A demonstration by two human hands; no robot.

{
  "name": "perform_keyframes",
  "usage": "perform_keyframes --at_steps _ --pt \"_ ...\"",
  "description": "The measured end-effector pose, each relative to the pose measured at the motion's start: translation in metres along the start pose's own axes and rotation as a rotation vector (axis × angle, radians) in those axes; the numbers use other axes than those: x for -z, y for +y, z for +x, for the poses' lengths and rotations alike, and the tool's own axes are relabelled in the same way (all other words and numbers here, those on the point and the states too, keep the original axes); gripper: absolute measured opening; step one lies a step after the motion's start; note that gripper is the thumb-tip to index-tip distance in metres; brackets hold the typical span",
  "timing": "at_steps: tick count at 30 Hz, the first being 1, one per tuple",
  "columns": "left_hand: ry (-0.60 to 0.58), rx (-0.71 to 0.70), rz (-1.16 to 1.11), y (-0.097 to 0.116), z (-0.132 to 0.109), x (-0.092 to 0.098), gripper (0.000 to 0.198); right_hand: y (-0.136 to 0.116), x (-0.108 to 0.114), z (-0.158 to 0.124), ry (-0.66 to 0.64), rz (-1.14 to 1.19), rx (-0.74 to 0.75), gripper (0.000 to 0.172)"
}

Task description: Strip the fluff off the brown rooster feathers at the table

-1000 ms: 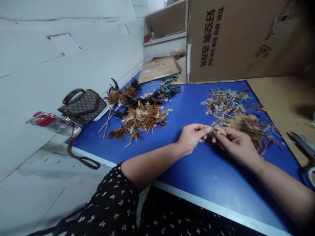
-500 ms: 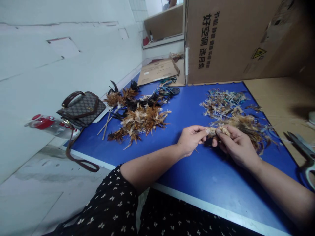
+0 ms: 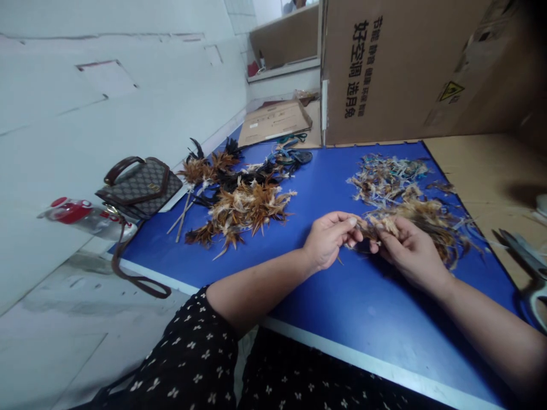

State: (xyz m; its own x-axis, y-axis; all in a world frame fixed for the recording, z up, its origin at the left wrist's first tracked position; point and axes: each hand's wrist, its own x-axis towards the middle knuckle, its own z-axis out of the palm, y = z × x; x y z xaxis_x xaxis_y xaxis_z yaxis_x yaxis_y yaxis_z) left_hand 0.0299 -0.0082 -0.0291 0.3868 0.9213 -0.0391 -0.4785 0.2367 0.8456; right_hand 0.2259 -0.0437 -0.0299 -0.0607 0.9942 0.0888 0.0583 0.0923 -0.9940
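Left hand [image 3: 330, 240] pinches one end of a feather tuft [image 3: 388, 221], right hand [image 3: 413, 250] the other, just in front of the pile [image 3: 390, 176]. Half a second on, the left has curled and dark strands [image 3: 367, 230] show between them; the tuft seems loosened, not yet parted.

Tabletop's [image 3: 367, 330] bright blue, feather pile [image 3: 248, 208] is rusty brown and black, sleeve's [image 3: 196, 336] black with white florets, held tuft [image 3: 388, 221] maybe tan.

A brown patterned handbag [image 3: 145, 185] sits beside a red-labelled bottle [image 3: 96, 222]. Printed cardboard [image 3: 405, 74] rises beyond the blue surface [image 3: 342, 319].
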Motion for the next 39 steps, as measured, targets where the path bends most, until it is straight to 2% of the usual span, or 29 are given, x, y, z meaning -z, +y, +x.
perform_keyframes --at_steps 2,6,9,11,15,22,29,35,39 --pt "0.050 -0.050 -0.014 0.003 0.000 0.000 0.043 0.004 0.003 0.002 0.053 -0.001 0.009 0.050" --pt "0.236 -0.168 -0.024 0.007 0.006 0.003 0.039 0.011 0.008 0.005 0.134 0.000 0.015 0.050" --pt "0.303 -0.200 -0.010 0.008 0.010 0.005 0.034 0.013 0.010 0.006 0.172 0.013 0.016 0.051" --pt "0.291 -0.208 -0.009 0.008 0.011 0.005 0.034 0.011 0.009 0.006 0.179 0.021 0.014 0.051" --pt "0.192 -0.185 -0.016 0.005 0.007 0.003 0.044 0.004 0.007 0.002 0.142 0.019 -0.002 0.046" --pt "0.082 -0.068 0.100 -0.005 0.002 0.000 0.051 -0.005 0.000 -0.003 0.034 -0.010 -0.003 0.049" --pt "-0.039 -0.043 0.198 -0.012 -0.001 -0.001 0.049 -0.015 -0.007 -0.007 -0.110 -0.026 0.006 0.051" --pt "-0.021 -0.013 0.100 -0.016 0.002 0.001 0.058 -0.009 -0.002 -0.007 -0.006 -0.054 0.009 0.052" --pt "0.004 -0.008 0.088 -0.017 0.004 0.004 0.059 -0.004 0.000 -0.005 0.002 -0.030 -0.002 0.051"
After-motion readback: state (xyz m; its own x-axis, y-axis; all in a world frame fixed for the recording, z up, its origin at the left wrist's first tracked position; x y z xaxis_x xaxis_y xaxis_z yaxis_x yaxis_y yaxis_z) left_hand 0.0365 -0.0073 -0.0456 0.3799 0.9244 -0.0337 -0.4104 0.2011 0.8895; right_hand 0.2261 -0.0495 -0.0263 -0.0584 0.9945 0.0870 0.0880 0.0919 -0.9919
